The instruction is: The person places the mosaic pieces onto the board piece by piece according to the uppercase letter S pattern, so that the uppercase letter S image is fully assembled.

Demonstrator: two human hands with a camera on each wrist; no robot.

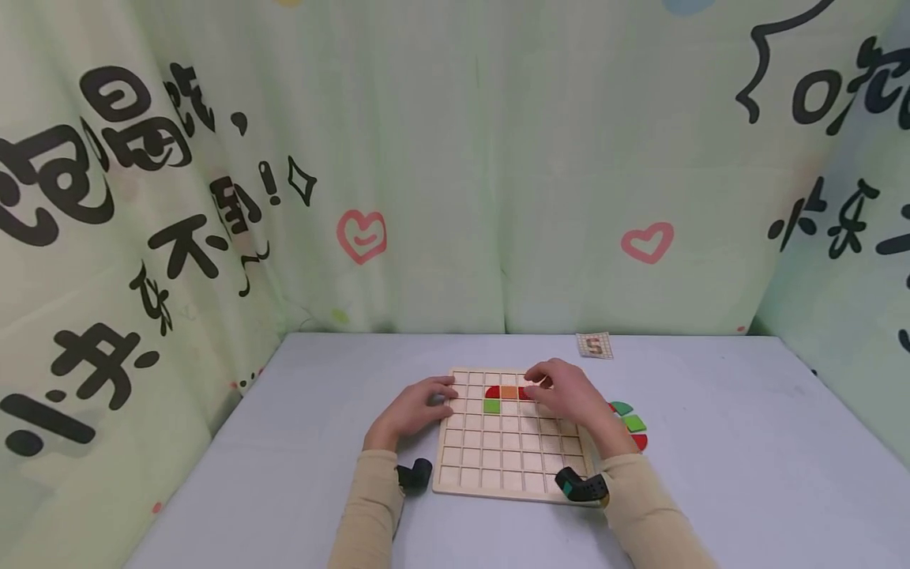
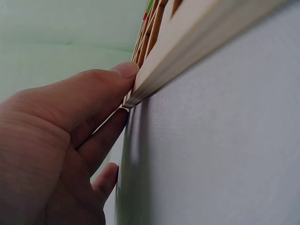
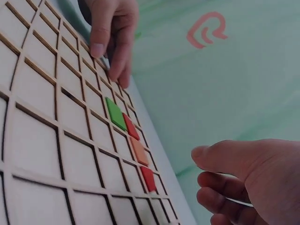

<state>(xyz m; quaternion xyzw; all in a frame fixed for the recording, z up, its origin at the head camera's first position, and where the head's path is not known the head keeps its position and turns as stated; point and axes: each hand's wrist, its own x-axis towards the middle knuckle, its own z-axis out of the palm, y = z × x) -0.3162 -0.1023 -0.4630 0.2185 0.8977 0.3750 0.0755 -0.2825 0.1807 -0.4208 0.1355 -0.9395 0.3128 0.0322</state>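
A square wooden grid board [image 1: 471,458] lies on the table. My left hand [image 1: 415,405] holds its left edge, thumb on the rim and a fingertip at the side [image 2: 84,117]. Set in the cells are a red piece with a rounded corner [image 1: 493,392], an orange square [image 1: 509,393], a second red piece [image 1: 523,393] and a green square [image 1: 491,406]. My right hand [image 1: 565,393] hovers over the board's upper right, close to the second red piece. Its fingers curl loosely, with nothing between thumb and fingers in the right wrist view [image 3: 262,180].
Right of the board, partly behind my right wrist, lie loose pieces: a dark green rounded one [image 1: 622,408], a light green square [image 1: 634,423] and a red one [image 1: 641,441]. A small patterned card [image 1: 594,345] lies near the table's back edge. A printed curtain [image 1: 441,174] surrounds the table.
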